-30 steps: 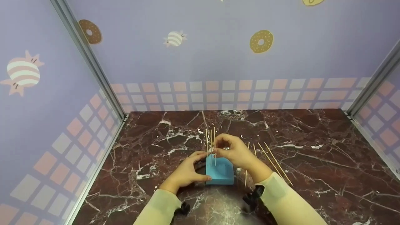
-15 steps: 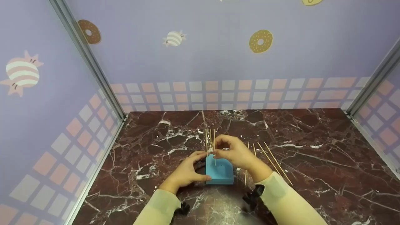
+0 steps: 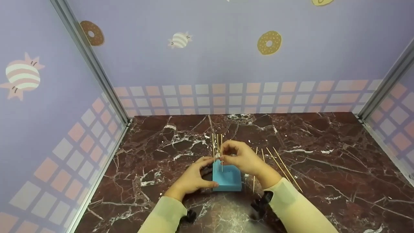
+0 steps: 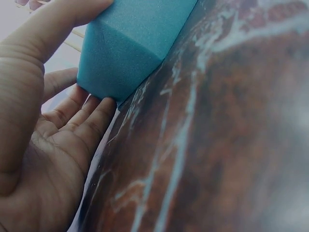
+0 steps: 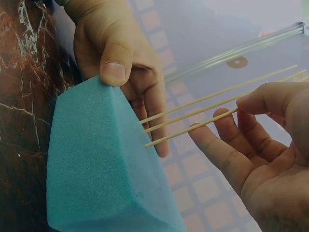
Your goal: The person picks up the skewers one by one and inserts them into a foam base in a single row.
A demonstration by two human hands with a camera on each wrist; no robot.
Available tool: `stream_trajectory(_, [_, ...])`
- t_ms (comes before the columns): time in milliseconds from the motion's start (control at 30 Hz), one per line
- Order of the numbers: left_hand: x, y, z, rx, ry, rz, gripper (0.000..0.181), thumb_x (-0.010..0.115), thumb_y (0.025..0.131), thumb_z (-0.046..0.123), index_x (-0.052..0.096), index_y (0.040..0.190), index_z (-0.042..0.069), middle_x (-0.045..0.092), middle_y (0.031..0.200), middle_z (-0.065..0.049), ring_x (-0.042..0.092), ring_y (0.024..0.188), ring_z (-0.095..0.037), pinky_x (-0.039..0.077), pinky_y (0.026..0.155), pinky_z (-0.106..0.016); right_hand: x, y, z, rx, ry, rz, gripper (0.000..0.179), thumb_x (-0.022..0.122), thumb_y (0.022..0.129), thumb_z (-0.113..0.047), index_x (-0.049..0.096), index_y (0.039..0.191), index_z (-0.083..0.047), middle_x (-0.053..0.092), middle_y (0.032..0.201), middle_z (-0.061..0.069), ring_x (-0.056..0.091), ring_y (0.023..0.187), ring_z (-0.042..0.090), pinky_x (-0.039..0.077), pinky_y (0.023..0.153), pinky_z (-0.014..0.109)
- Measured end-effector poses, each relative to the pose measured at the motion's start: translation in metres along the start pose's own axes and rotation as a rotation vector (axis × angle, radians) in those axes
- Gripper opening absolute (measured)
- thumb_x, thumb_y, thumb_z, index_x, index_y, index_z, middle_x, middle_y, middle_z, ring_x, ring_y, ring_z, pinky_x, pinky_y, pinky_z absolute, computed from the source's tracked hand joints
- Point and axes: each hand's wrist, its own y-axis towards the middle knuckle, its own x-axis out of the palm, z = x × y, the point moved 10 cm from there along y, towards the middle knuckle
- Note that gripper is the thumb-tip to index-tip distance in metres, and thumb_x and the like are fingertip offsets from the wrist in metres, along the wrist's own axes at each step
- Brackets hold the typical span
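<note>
A light blue foam block (image 3: 230,182) sits on the table. My left hand (image 3: 193,178) grips it from the left, thumb at the front edge and fingers along the far side; the left wrist view shows fingertips against the block's lower face (image 4: 118,63). Two thin wooden skewers (image 5: 217,94) stand in the top of the foam, side by side near its left edge. With thumb and index finger, my right hand (image 3: 243,158) pinches a third skewer (image 5: 175,136), roughly parallel to them. In the right wrist view its lower end is right at the foam's top face.
Several loose skewers (image 3: 282,166) lie on the dark red marbled table (image 3: 339,181), right of the block and partly behind my right forearm. White crumbs are scattered around and behind the block. Patterned purple panels (image 3: 220,64) enclose the back and sides.
My right hand and the pinched skewer have come down slightly toward the foam. My left hand keeps its grip, and the two standing skewers stay in place.
</note>
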Motion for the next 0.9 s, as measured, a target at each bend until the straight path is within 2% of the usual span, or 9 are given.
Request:
stream_trajectory(100, [0.0, -0.0008, 0.0005, 0.002, -0.003, 0.0, 0.099, 0.102, 0.084, 0.032, 0.055, 0.169, 0.012, 0.051, 0.172, -0.008, 0.044, 0.165, -0.04, 0.031, 0.141, -0.068, 0.0007, 0.0003, 0.0019, 0.004, 0.008, -0.003, 0.019, 0.072, 0.103, 0.004, 0.065, 0.117, 0.015, 0.066, 0.121, 0.039, 0.073, 0.116, 0.044, 0.074, 0.096, 0.041])
stream_trajectory(200, [-0.0001, -0.0013, 0.0006, 0.001, -0.001, 0.002, 0.099, 0.102, 0.084, 0.032, 0.055, 0.168, 0.013, 0.051, 0.172, -0.008, 0.044, 0.165, -0.04, 0.031, 0.141, -0.068, 0.0009, 0.0001, 0.0039, 0.02, 0.02, -0.003, 0.02, 0.071, 0.103, 0.005, 0.065, 0.119, 0.016, 0.068, 0.117, 0.029, 0.073, 0.116, 0.044, 0.074, 0.096, 0.041])
stream_trajectory(333, [-0.0003, -0.0022, -0.0003, -0.016, -0.009, 0.006, 0.1, 0.103, 0.084, 0.032, 0.054, 0.169, 0.011, 0.05, 0.173, -0.009, 0.042, 0.166, -0.041, 0.031, 0.141, -0.068, 0.0011, -0.0001, 0.0033, 0.018, 0.016, -0.003, 0.022, 0.071, 0.104, 0.004, 0.065, 0.12, 0.016, 0.068, 0.113, 0.019, 0.073, 0.111, 0.03, 0.074, 0.096, 0.042])
stream_trajectory(433, [-0.0001, -0.0026, -0.0013, -0.028, -0.016, 0.007, 0.1, 0.103, 0.084, 0.032, 0.054, 0.168, 0.009, 0.048, 0.175, -0.01, 0.041, 0.167, -0.042, 0.032, 0.141, -0.068, 0.0011, 0.0001, 0.0017, -0.006, 0.0, 0.002, 0.019, 0.072, 0.103, 0.003, 0.068, 0.118, 0.013, 0.07, 0.112, 0.022, 0.072, 0.107, 0.023, 0.075, 0.094, 0.042])
stream_trajectory(667, [0.0014, -0.0014, -0.0001, -0.017, -0.048, -0.003, 0.099, 0.102, 0.085, 0.027, 0.053, 0.169, 0.009, 0.049, 0.174, -0.01, 0.046, 0.164, -0.041, 0.037, 0.14, -0.064, -0.0035, -0.0004, 0.0002, -0.019, -0.008, 0.039, 0.02, 0.073, 0.1, 0.003, 0.069, 0.117, 0.012, 0.071, 0.11, 0.018, 0.072, 0.104, 0.021, 0.075, 0.09, 0.04])
stream_trajectory(900, [0.0001, -0.0008, 0.0, -0.011, -0.026, 0.003, 0.098, 0.102, 0.084, 0.029, 0.055, 0.168, 0.01, 0.051, 0.172, -0.007, 0.044, 0.165, -0.038, 0.033, 0.141, -0.065, -0.003, -0.0003, -0.0015, -0.024, -0.018, 0.038, 0.02, 0.074, 0.101, 0.001, 0.069, 0.116, 0.013, 0.072, 0.113, 0.027, 0.072, 0.105, 0.021, 0.075, 0.091, 0.038])
